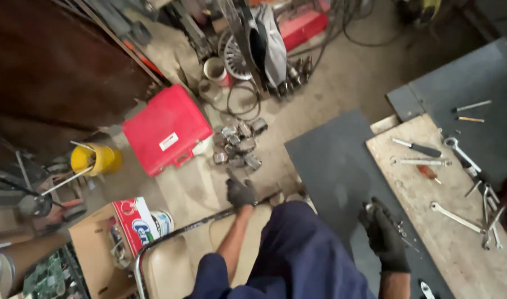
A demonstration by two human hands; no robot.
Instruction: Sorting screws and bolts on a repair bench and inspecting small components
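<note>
Gloves cover both my hands. Nearest me is my knee in dark blue work trousers (298,249), and beside it on the left the tan seat of a chair (170,266) with a thin metal frame. My left hand (240,192) is closed around the far rail of that chair frame (198,224), gripping it. My right hand (384,235) is curled around a small metal part (370,209); I cannot tell exactly what it is, only that it shines a little between thumb and fingers, held over the dark mat (331,160).

Just right of that hand lies the wooden board (458,254) with tools spread out: several spanners (456,217), a screwdriver (417,147) and a few smaller bits farther along. As far as I can judge, the work is midway: tools are out, one piece is in hand, nothing looks packed away.

Farther off on the floor sits a cluster of grey metal parts (237,145), near the red case (166,128), which is shut. To the left stand a yellow bucket (95,159) and, nearer, a cardboard box (106,249).
</note>
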